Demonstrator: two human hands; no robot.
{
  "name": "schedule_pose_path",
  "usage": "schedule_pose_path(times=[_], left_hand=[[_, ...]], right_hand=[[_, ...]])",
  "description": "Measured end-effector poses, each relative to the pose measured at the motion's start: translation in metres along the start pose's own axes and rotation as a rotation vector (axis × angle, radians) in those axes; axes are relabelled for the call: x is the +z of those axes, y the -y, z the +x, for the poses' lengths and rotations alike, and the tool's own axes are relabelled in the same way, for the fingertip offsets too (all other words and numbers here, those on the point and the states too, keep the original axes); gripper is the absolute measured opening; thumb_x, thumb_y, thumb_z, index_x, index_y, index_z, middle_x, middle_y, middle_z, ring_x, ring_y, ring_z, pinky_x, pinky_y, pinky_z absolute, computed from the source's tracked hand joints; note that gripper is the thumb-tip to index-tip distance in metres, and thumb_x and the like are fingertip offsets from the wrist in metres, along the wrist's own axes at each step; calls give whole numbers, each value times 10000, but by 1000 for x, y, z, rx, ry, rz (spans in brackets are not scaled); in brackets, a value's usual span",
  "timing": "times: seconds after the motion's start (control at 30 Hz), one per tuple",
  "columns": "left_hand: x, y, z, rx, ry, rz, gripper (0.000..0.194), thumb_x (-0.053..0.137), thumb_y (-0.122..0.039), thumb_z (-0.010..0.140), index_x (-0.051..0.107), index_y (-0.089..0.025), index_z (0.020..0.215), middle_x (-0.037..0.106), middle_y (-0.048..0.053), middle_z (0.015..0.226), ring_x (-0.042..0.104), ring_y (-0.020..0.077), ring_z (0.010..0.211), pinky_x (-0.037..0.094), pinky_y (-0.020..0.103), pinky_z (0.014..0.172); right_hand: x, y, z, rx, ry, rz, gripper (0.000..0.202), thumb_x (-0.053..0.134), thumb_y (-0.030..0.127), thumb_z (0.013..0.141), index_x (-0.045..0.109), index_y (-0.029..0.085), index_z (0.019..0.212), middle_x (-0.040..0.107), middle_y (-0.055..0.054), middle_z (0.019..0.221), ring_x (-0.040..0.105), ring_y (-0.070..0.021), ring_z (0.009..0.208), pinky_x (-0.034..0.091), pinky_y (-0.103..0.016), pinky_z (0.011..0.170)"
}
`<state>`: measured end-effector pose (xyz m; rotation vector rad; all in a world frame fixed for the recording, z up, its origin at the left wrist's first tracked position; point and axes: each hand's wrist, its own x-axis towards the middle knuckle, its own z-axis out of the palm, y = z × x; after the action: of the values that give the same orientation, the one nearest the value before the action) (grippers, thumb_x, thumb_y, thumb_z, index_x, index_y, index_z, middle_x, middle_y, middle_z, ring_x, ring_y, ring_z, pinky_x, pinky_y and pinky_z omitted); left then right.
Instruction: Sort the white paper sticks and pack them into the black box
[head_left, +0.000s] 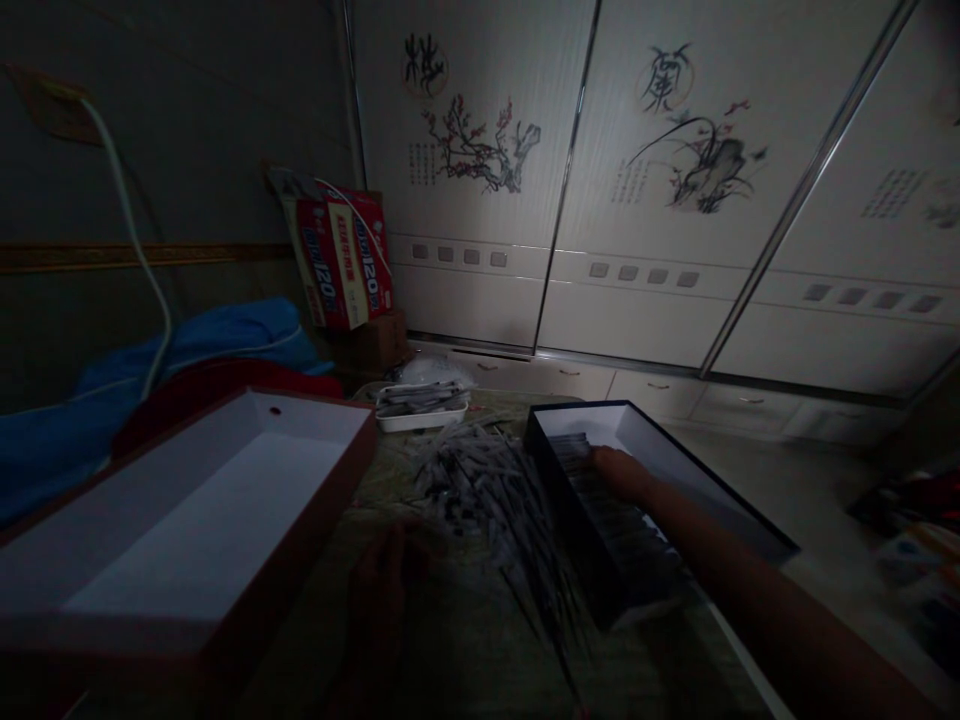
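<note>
My right hand (621,473) reaches into a dark-sided box (581,490) with a white inside. Its fingers are bunched at the far end of a row of thin dark bundles (622,525); what they pinch, if anything, is hidden. Between the two boxes lies a loose heap of thin, greyish, strip-like pieces (487,480), some with long dark ends. Left of the heap, my left hand (386,565) hovers low over or rests on the table. Deep shadow and blur hide its fingers.
A large red-brown box (202,500) with a white inside stands at the left. Behind the heap is a white tray (424,420) with more strips and a clear plastic bag (439,372). Farther back are a red carton (341,260), blue fabric (240,335) and sliding cabinet doors (480,290).
</note>
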<state>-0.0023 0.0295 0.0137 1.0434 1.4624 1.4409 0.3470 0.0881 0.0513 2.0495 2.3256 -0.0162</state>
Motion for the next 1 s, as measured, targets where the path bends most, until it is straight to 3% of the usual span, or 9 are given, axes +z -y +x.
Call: schedule_pose_path(times=[0.1, 0.2, 0.33, 0.4, 0.47, 0.57, 0.7, 0.87, 1.0], left_hand=[[0, 1, -1, 17, 2, 6, 462, 520, -590, 680, 655, -148, 707, 618, 14, 553, 544, 173, 537, 435, 272, 539], [1, 3, -2, 26, -1, -16, 482, 528, -595, 673, 654, -133, 731, 621, 21, 569, 545, 163, 536, 433, 265, 538], [4, 6, 0, 23, 5, -48, 528, 544, -610, 643, 669, -117, 784, 575, -4, 511, 515, 143, 495, 416, 248, 505], [5, 8, 1, 20, 16, -63, 517, 545, -600, 647, 670, -122, 799, 547, -20, 487, 496, 129, 471, 403, 235, 481], [5, 11, 2, 26, 15, -75, 505, 538, -588, 659, 669, -121, 800, 548, -18, 489, 490, 125, 462, 397, 230, 465], [3, 14, 2, 48, 27, -91, 468, 524, -554, 688, 664, -123, 806, 560, -13, 501, 490, 121, 456, 397, 228, 463], [2, 14, 2, 50, 33, -99, 408, 510, -508, 715, 650, -132, 788, 542, -26, 473, 468, 111, 427, 379, 217, 444], [4, 16, 1, 77, 78, -38, 328, 481, -432, 750, 634, -146, 793, 538, -29, 471, 471, 121, 417, 379, 223, 426], [7, 22, -5, 326, 186, 176, 170, 546, -290, 732, 656, -173, 787, 648, 48, 722, 593, 190, 700, 466, 306, 674]], right_hand=[[-21, 2, -8, 42, -118, 30, 248, 457, 64, 812, 647, 140, 952, 649, -108, 958, 606, -176, 893, 428, -243, 781], [-46, 15, -31, 111, -290, 57, 308, 352, 153, 877, 573, 126, 1089, 612, -125, 1069, 599, -189, 907, 422, -279, 795], [-61, 70, -86, 53, -615, 351, 275, 406, 320, 864, 581, 190, 1031, 646, -64, 982, 618, -166, 776, 449, -256, 706], [-53, 107, -111, -8, -550, 471, 258, 417, 329, 853, 601, 202, 980, 655, -52, 932, 612, -168, 794, 448, -247, 701], [-37, 142, -124, -44, -357, 574, 241, 416, 296, 846, 620, 201, 931, 657, -47, 877, 609, -162, 770, 446, -225, 650], [-5, 180, -121, -32, -124, 604, 213, 443, 184, 800, 636, 185, 892, 650, -42, 834, 601, -148, 739, 423, -204, 624], [26, 207, -100, 57, -138, 388, 212, 444, 173, 820, 618, 213, 934, 618, -50, 901, 584, -148, 773, 391, -209, 640], [42, 214, -90, 76, -208, 192, 212, 420, 156, 842, 617, 216, 893, 596, -68, 865, 569, -183, 747, 374, -250, 597], [48, 206, -93, 50, -291, 208, 191, 454, 132, 819, 623, 213, 855, 603, -65, 844, 546, -210, 830, 381, -293, 705]])
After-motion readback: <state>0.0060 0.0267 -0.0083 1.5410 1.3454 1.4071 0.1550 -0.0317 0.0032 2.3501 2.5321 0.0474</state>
